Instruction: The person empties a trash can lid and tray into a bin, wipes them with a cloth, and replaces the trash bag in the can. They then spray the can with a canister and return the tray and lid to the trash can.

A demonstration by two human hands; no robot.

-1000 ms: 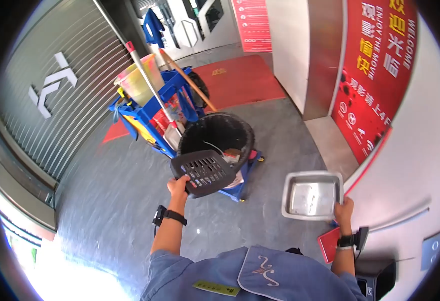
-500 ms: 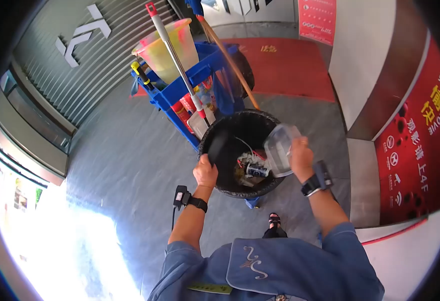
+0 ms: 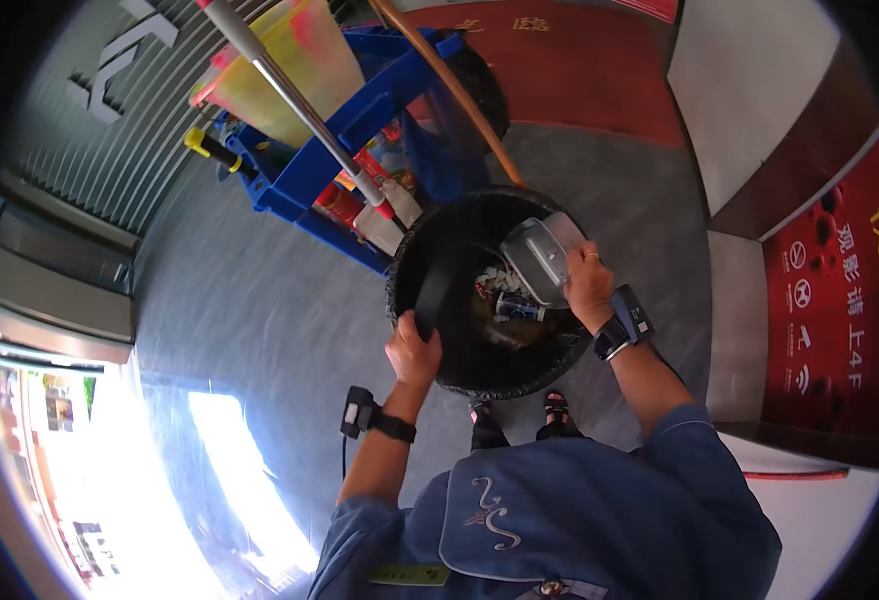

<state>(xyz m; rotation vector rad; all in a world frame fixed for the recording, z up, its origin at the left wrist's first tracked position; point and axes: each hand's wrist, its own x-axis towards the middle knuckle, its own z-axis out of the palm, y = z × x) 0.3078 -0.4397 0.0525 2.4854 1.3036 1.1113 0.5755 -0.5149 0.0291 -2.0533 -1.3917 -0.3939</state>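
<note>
My right hand (image 3: 589, 287), wearing a ring, grips a clear plastic food container (image 3: 537, 262) at its edge, tilted over the open mouth of a trash bin (image 3: 559, 372) lined with a black bag. My left hand (image 3: 413, 350) is closed at the bin's left rim, on a smooth black object (image 3: 446, 285) that blends into the dark liner; its exact kind I cannot tell. Down in the bin lie a dark printed can (image 3: 520, 307) and crumpled pale tissues (image 3: 499, 281).
Beyond the bin stands a blue cleaning cart (image 3: 304, 185) with a yellowish bucket (image 3: 294, 85). A grey-handled pole (image 3: 294, 100) and a wooden stick (image 3: 459, 95) lean there. A red mat (image 3: 569, 80) lies behind, a wall with a red poster (image 3: 829, 300) stands right.
The clear container has turned and moved slightly left over the bin with my right hand. My left hand stays near the rim. The view has shifted, bringing the bin and cart closer.
</note>
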